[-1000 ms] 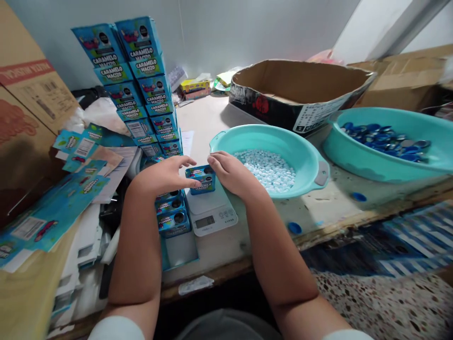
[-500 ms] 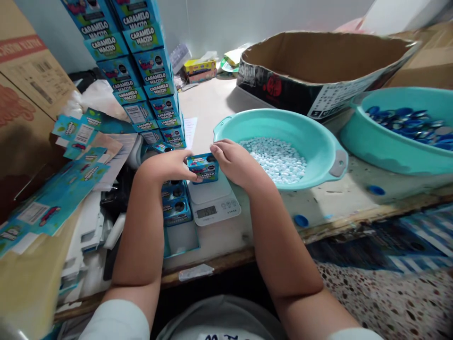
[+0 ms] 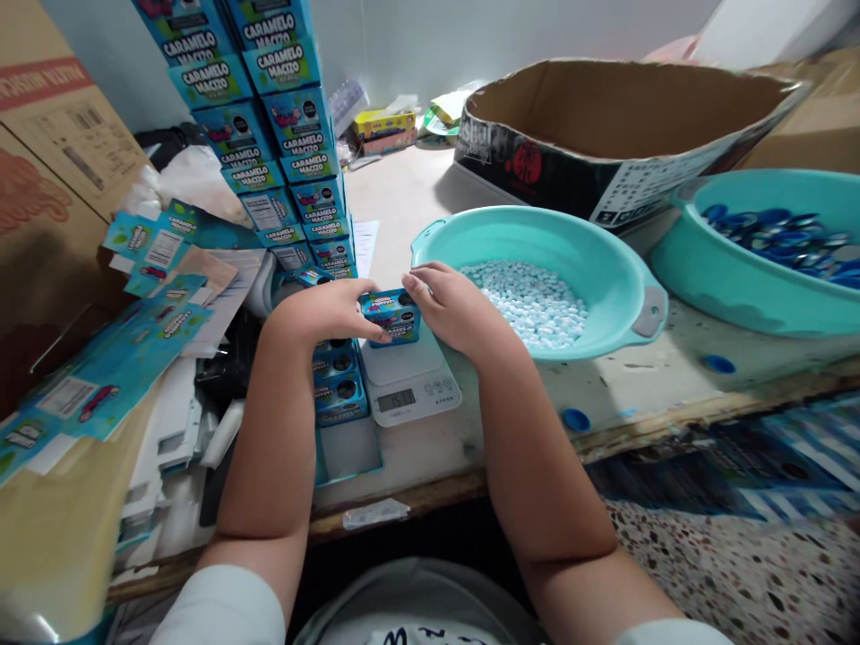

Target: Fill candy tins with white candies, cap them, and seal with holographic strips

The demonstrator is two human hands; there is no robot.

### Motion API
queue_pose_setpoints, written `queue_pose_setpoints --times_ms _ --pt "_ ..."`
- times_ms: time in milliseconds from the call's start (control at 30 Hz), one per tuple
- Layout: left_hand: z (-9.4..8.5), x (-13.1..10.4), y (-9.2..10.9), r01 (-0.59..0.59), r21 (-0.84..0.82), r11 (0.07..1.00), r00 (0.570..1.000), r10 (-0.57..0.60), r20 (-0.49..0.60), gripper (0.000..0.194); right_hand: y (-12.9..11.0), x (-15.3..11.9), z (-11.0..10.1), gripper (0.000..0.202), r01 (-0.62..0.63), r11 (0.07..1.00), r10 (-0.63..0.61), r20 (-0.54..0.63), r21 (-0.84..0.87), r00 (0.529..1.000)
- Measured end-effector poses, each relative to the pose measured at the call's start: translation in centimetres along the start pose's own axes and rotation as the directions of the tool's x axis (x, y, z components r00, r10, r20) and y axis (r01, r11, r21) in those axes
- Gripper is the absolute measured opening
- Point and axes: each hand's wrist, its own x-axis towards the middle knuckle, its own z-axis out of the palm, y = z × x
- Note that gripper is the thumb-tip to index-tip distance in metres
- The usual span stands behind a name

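Observation:
A small blue candy box (image 3: 398,324) with printed lettering is held between my two hands at the back of a white digital scale (image 3: 409,376). My left hand (image 3: 336,313) grips the box's left side, thumb toward me. On its right side, the fingers of my right hand (image 3: 447,305) press against the box near its top edge. Whether the box rests on the scale plate or hovers just over it, I cannot tell. More blue candy boxes (image 3: 341,399) sit in an open tray (image 3: 349,452) left of the scale.
A tall stack of candy boxes (image 3: 302,125) stands behind my left hand. At right are a turquoise basin (image 3: 624,278) of pale candies, another basin (image 3: 759,296) of blue tins, and a cut-down carton (image 3: 537,179). Flattened box cards (image 3: 121,367) lie at left.
The whole view has shifted slightly, so things appear a little further right. Both hands stay on the candy box at the scale, with almost no change in grip.

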Motion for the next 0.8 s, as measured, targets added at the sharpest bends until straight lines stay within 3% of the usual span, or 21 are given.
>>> queue_pose_setpoints --times_ms 367,600,800 --pt "-0.07 0.09 -0.20 -0.001 0.007 1.000 1.000 0.000 0.006 0.078 -0.08 0.04 0.08 0.044 -0.005 0.999 0.005 0.011 -0.041 1.000" --pt "-0.10 -0.04 0.07 -0.018 -0.014 1.000 1.000 0.018 0.013 0.068 -0.33 0.03 0.11 0.041 -0.029 0.998 0.030 0.007 -0.059 1.000" --pt "-0.10 0.04 -0.08 -0.033 -0.024 0.999 0.999 0.034 0.018 0.072 -0.18 -0.11 0.21 0.038 -0.005 0.998 0.004 -0.017 -0.058 1.000"
